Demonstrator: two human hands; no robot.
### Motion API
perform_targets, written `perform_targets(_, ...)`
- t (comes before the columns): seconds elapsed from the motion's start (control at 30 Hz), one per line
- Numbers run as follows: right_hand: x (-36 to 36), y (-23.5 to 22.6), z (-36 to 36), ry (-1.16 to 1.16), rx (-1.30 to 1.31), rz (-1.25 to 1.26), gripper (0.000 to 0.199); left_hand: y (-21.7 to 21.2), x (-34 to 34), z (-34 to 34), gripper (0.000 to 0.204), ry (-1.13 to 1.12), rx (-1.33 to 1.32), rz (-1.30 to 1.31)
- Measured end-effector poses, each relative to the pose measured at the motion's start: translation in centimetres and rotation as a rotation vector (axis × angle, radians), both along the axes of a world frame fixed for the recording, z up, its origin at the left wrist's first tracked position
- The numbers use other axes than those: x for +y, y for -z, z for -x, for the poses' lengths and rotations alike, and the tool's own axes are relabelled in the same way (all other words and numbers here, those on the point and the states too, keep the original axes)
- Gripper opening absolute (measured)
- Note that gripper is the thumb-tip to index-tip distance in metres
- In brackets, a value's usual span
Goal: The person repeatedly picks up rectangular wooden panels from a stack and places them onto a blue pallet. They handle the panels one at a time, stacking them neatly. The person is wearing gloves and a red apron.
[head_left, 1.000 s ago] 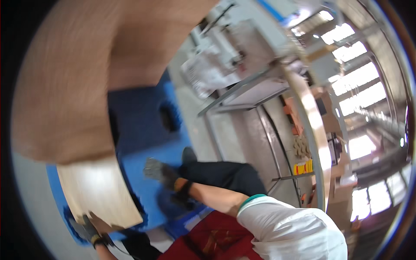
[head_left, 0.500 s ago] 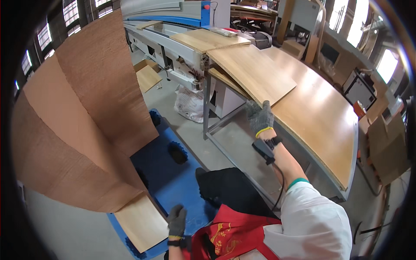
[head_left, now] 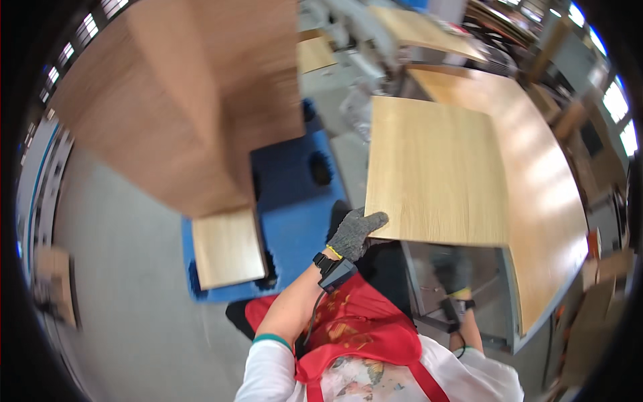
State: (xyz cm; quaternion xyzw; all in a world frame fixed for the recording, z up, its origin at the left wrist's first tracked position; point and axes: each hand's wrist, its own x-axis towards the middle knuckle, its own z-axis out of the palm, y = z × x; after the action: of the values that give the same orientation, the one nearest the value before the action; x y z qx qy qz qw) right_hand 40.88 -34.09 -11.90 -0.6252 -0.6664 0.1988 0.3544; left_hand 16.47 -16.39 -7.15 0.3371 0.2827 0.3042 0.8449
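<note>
Gloved left hand (head_left: 355, 231) gripping the near corner of a light wooden panel (head_left: 435, 171); right hand (head_left: 450, 271) beneath it, grip unclear.

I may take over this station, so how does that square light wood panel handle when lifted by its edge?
The panel probably stays stiff: it juts flat past the table. The left hand, in a grey glove, grips only a corner; the right hand is beneath, so maybe awkward single-handed.
</note>
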Motion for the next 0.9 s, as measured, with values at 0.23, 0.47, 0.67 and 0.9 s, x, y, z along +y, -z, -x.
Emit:
perform_targets(0.23, 2.0, -5.7, 5.0, 0.146, 1.183, 0.362, 0.05, 9.1, -6.9, 18.8, 0.056, -0.608, -0.035, 0.309)
perform_targets(0.47, 11.4, 6.5, 24.2, -0.229, 1.592, 1.14, 0.041, 7.4, -14.5, 23.9, 0.067, -0.768, -0.275, 0.441)
perform_targets(0.67, 14.7, 17.5, 39.2, -0.332, 1.634, 1.403, 0.042, 22.5, -14.8, 30.5, 0.034, -1.113, 0.516, 0.09)
perform_targets(0.9, 21.0, 21.8, 35.3, -1.007, -0.344, -0.364, 0.038, 28.0, -8.7, 36.2, 0.021, -1.165, 0.583, 0.237)
